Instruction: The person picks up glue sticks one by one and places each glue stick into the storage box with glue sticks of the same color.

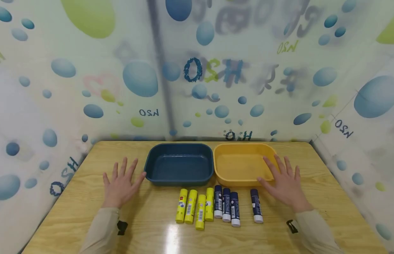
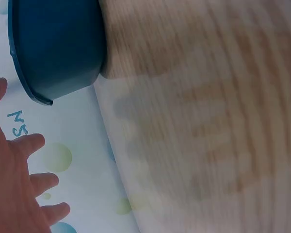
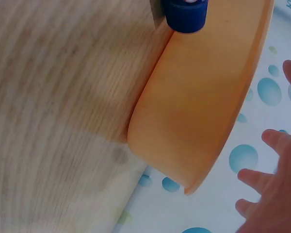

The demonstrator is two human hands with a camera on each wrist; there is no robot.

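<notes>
My left hand (image 1: 119,187) is spread with straight fingers at the left end of a dark blue tray (image 1: 179,183), thumb tip right by its rim. On the other side my right hand (image 1: 285,185), fingers also spread, overlaps the right end of a yellow tray (image 1: 238,182) in the head view. Neither hand holds anything. In front of the trays lie several yellow glue sticks (image 1: 190,206) side by side. Beside them are several dark blue glue sticks with white ends (image 1: 226,204). One more dark blue glue stick (image 1: 256,205) lies apart, nearer my right hand.
Both trays stand side by side near the back of a wooden table (image 1: 146,233). A wall covering (image 1: 120,70) printed with blue and green drops rises behind and along both sides. The yellow tray's side wall (image 3: 184,107) shows large in the right wrist view.
</notes>
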